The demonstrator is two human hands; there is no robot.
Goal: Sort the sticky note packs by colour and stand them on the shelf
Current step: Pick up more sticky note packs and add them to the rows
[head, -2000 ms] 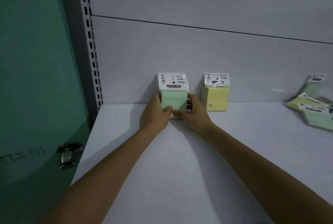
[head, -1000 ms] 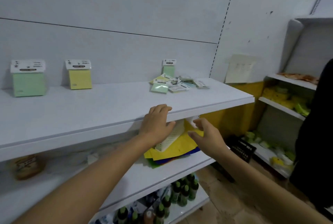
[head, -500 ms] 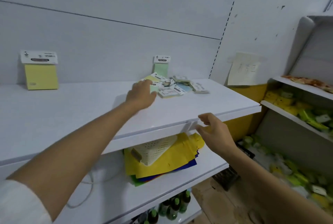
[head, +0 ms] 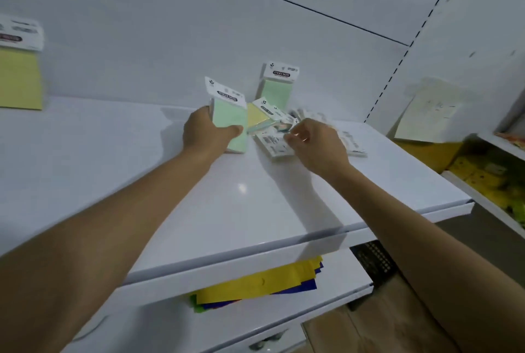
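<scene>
My left hand (head: 206, 132) grips a green sticky note pack (head: 229, 118) and holds it upright, its lower edge near the white shelf (head: 199, 196). My right hand (head: 315, 142) reaches into the loose pile of packs (head: 272, 139), fingers pinched at a pack's edge; whether it holds one is unclear. Behind the pile another green pack (head: 277, 88) leans on the back wall. A yellow pack (head: 257, 118) lies in the pile. At far left a yellow pack (head: 20, 77) stands upright.
A sheet of paper (head: 429, 114) hangs on the wall at right. Yellow and blue sheets (head: 255, 284) lie on the lower shelf. A side shelf at right (head: 488, 185) holds yellow and green goods. The shelf's front edge (head: 255, 261) runs below my forearms.
My left hand reached the pile and lifted a green pack upright. My right hand rose from below the shelf edge to the pile. The view swung right, away from the standing packs.
</scene>
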